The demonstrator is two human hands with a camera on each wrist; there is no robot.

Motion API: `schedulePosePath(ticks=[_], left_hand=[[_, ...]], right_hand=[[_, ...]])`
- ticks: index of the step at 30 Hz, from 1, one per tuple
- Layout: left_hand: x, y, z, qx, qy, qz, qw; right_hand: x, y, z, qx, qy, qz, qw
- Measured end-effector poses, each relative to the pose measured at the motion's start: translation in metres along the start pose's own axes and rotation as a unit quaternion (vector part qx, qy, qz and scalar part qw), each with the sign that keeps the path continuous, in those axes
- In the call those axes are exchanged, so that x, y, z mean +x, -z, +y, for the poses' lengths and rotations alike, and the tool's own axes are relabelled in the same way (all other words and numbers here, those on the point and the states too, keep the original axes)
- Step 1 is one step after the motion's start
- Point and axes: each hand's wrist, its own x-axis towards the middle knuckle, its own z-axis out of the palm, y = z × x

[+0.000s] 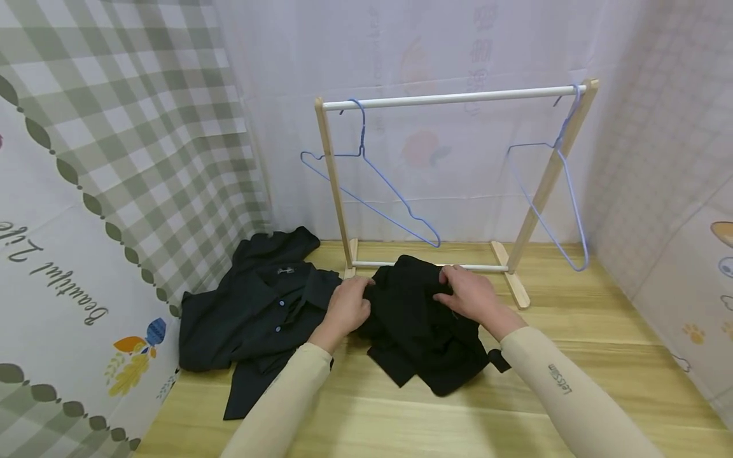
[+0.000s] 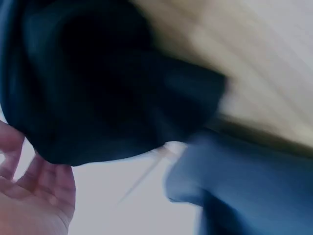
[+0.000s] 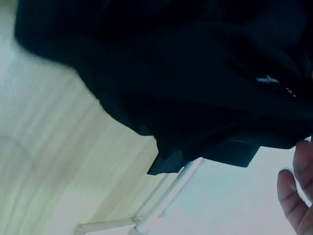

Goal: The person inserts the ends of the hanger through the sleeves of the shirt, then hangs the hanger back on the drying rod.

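Observation:
A crumpled black garment [image 1: 426,318] is held between both hands in front of the rack, with its lower part hanging over the wooden surface. My left hand [image 1: 348,304] pinches its left edge; in the left wrist view the fingers [image 2: 46,183] and thumb meet at the rim of the dark cloth. On the other side, my right hand [image 1: 471,294] grips the upper right part, its fingertips partly out of frame in the right wrist view. Small light print [image 3: 268,79] shows on the cloth there. To the left lies a black shirt [image 1: 252,324] with a collar and light buttons.
Behind the garment stands a small rack with a white bar [image 1: 458,99] and wooden legs. One blue hanger [image 1: 372,162] hangs at its left, another blue hanger [image 1: 564,152] at its right. A checked cloth [image 1: 143,114] borders the left, a pale printed sheet [image 1: 676,254] the right.

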Motion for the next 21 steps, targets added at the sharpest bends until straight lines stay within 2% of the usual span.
schedulePosePath(ticks=[2, 5, 8, 10, 12, 15, 18, 21], left_hand=[[0.006, -0.001, 0.015, -0.043, -0.054, -0.011, 0.9976], [0.015, -0.005, 0.034, -0.073, -0.11, -0.057, 0.9896], [0.022, -0.012, 0.045, -0.06, -0.135, -0.101, 0.9839], [0.024, -0.016, 0.047, -0.054, -0.135, -0.109, 0.9834], [0.025, -0.018, 0.044, -0.068, -0.121, -0.098, 0.9854], [0.025, -0.016, 0.033, -0.127, -0.071, -0.068, 0.987], [0.027, -0.011, 0.02, -0.206, -0.006, -0.033, 0.9779], [0.03, -0.006, 0.009, -0.271, 0.059, -0.003, 0.9606]], right_hand=[[-0.001, 0.001, 0.0, 0.002, 0.01, -0.013, 1.0], [-0.002, 0.002, -0.002, 0.015, 0.03, -0.031, 0.999], [-0.005, 0.001, -0.002, 0.031, 0.04, -0.045, 0.998], [-0.007, 0.0, -0.001, 0.039, 0.037, -0.055, 0.997], [-0.01, 0.0, 0.002, 0.046, 0.036, -0.062, 0.996], [-0.014, 0.0, 0.008, 0.062, 0.034, -0.065, 0.995], [-0.017, 0.003, 0.015, 0.088, 0.023, -0.061, 0.994], [-0.02, 0.008, 0.021, 0.117, 0.009, -0.059, 0.991]])
